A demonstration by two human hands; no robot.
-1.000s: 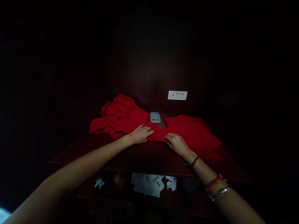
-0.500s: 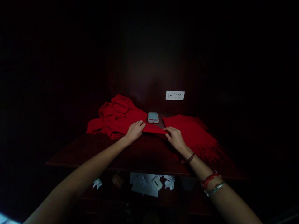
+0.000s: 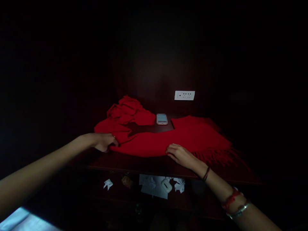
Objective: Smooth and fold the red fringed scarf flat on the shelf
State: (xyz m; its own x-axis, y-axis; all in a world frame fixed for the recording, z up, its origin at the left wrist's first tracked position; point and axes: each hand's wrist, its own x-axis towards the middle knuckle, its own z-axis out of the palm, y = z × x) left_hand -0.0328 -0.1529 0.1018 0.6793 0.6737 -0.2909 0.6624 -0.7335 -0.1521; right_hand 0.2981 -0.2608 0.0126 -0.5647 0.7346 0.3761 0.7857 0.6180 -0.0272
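A red fringed scarf (image 3: 149,142) stretches across the dark wooden table, its fringe hanging toward the right front and its far left part heaped in a crumpled pile. My left hand (image 3: 105,141) is closed on the scarf's near edge at the left, fingertips partly hidden by the cloth. At the middle of the same edge, my right hand (image 3: 179,154) has its fingers curled onto the fabric, pinching it. Under the scarf's right end, at the back, lies another flat layer of red cloth (image 3: 190,120). Between my hands the scarf lies fairly smooth.
Behind the scarf, a phone (image 3: 162,119) with a lit screen lies on the table (image 3: 96,162). A white socket plate (image 3: 184,95) is on the dark wall. On a lower shelf are paper sheets (image 3: 149,189), a white case (image 3: 166,185) and crumpled tissue (image 3: 179,185).
My left hand has moved left and nearer, drawing a length of scarf out of the pile. The scarf now spreads wide over the table's front. My right hand stays near its middle, slightly lower.
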